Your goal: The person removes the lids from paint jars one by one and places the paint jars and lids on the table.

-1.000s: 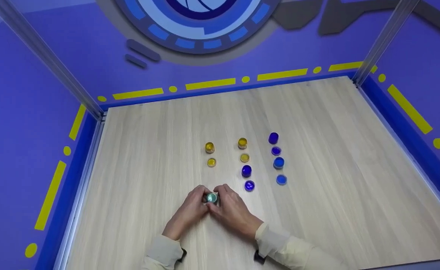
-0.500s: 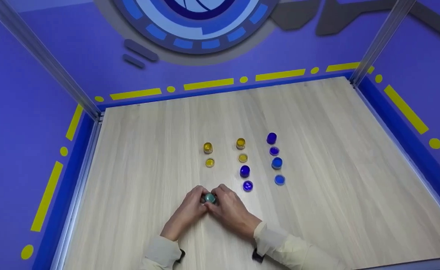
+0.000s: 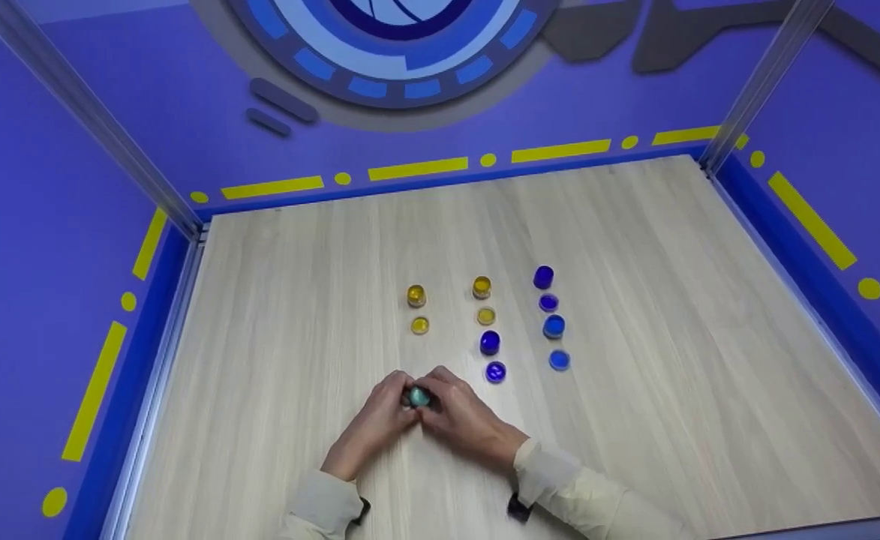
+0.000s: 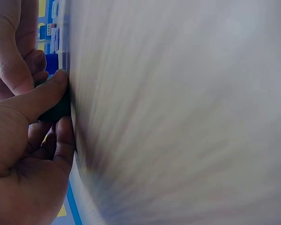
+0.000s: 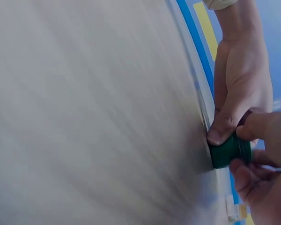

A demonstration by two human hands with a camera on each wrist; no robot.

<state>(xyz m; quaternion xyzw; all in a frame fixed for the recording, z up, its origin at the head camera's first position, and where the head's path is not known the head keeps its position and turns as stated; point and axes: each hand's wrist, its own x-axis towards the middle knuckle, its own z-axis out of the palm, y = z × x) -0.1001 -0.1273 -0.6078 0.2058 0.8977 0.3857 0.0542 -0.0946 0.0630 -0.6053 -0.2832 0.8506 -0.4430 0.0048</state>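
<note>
Both hands meet on one small green jar (image 3: 419, 396) near the front middle of the table. My left hand (image 3: 388, 409) grips its lower part, thumb and fingers on opposite sides, as the right wrist view shows with the green jar (image 5: 225, 152) low against the tabletop. The upper, ridged end of the jar is pinched by my right hand (image 3: 462, 416), whose thumb and fingertips lie round it. In the left wrist view, fingers cover much of the jar (image 4: 58, 107). Whether a separate lid sits on top cannot be told.
Beyond the hands stand two yellow jars (image 3: 416, 295), two purple jars (image 3: 490, 343) and a blue jar (image 3: 554, 326). A matching flat round piece, such as the yellow disc (image 3: 419, 325), lies in front of each. Blue-purple walls border the wooden table (image 3: 297, 300).
My right hand's fingers have shifted and turned slightly around the top of the green jar, covering a little more of it. The left hand keeps its hold; the other jars stay put.
</note>
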